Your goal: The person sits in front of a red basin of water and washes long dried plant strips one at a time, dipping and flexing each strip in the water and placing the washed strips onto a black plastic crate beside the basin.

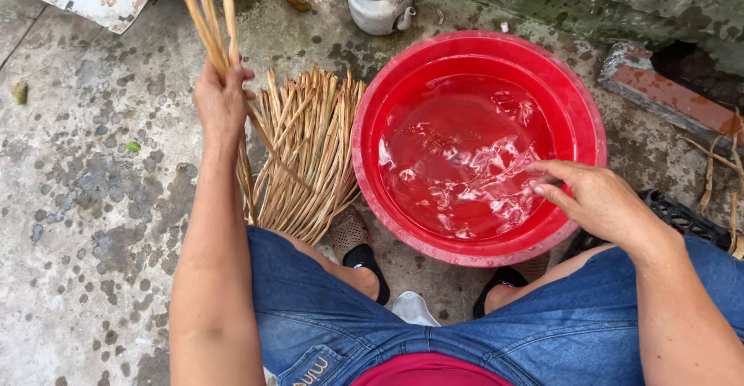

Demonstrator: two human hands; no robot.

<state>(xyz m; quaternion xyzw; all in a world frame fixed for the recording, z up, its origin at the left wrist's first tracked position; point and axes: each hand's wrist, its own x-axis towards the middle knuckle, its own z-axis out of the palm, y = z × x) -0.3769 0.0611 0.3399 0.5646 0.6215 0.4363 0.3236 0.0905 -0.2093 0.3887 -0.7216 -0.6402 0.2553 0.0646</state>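
Tan dried reed stalks (208, 22) are gripped in the left hand (221, 103); the right hand (593, 200), fingers loose and empty, hovers over the round red plastic basin (372, 115) (water inside), apparently mid-soaking.

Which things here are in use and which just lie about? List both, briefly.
In use: left hand gripping a few tan stalks; right hand over the red basin of water; bundle of stalks beside it.

Lying about: metal kettle, brick, black crate.
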